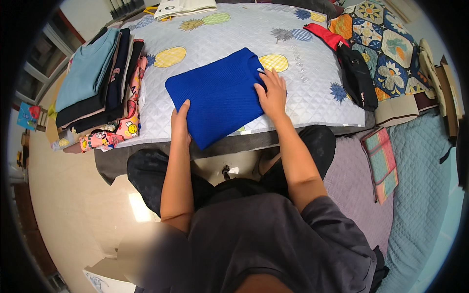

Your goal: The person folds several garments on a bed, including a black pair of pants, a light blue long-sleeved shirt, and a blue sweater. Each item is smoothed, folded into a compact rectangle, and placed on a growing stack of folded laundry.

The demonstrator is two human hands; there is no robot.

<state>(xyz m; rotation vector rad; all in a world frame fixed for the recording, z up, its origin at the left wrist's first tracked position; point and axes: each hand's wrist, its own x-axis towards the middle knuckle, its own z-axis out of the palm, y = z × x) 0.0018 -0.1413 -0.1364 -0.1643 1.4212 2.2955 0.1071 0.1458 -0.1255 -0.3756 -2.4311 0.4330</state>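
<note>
A folded blue knit sweater [220,95] lies slightly tilted on a quilted cover [220,40] with a pineapple pattern, its front corner over the near edge. My left hand [180,119] grips its left side, thumb on top and the fingers hidden beneath. My right hand [273,93] rests on the sweater's right side near the neckline, fingers apart, not closed on it. To the left stands a stack of folded clothes, with a light blue garment [88,69] on top and a pink printed one [128,124] low down.
A black and red item [355,73] lies on the cover's right side, beside a patterned quilt [388,51]. A plaid folded cloth [381,164] is on the mauve padded surface [351,183] to my right. White folded fabric [185,8] sits at the far edge. My knees are against the near edge.
</note>
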